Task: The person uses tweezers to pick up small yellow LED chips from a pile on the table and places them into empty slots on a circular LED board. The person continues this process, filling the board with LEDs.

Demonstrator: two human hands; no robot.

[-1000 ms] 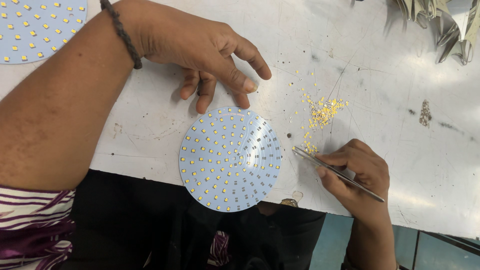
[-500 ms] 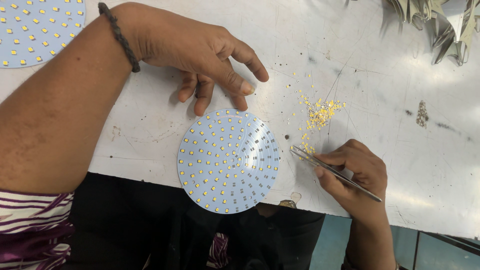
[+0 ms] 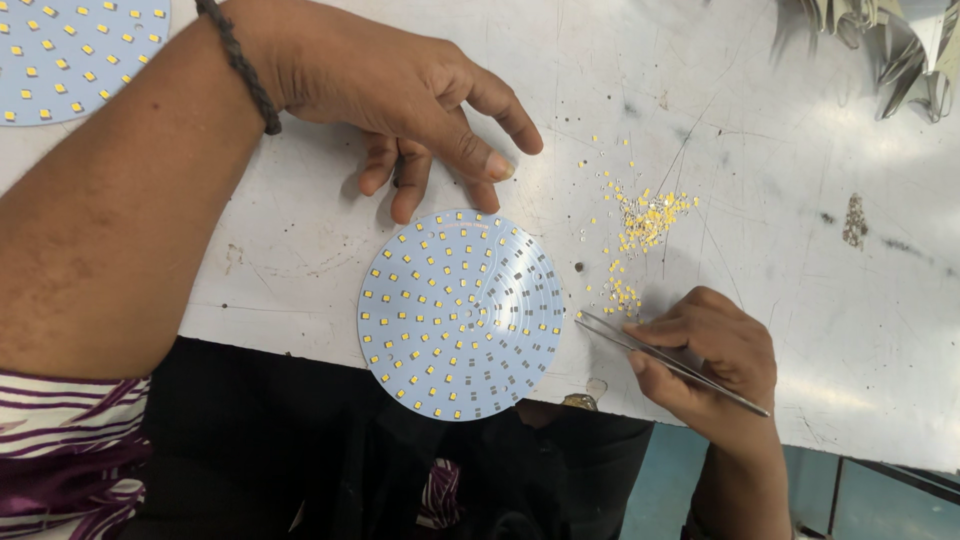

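Disc sits at table edge, shifted slightly left | left hand just above disc, fingers spread, still steadying | right hand right of disc pinches tweezers, tips beside chips.

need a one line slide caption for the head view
Right hand holds tweezers beside a round LED board; left hand rests above it.
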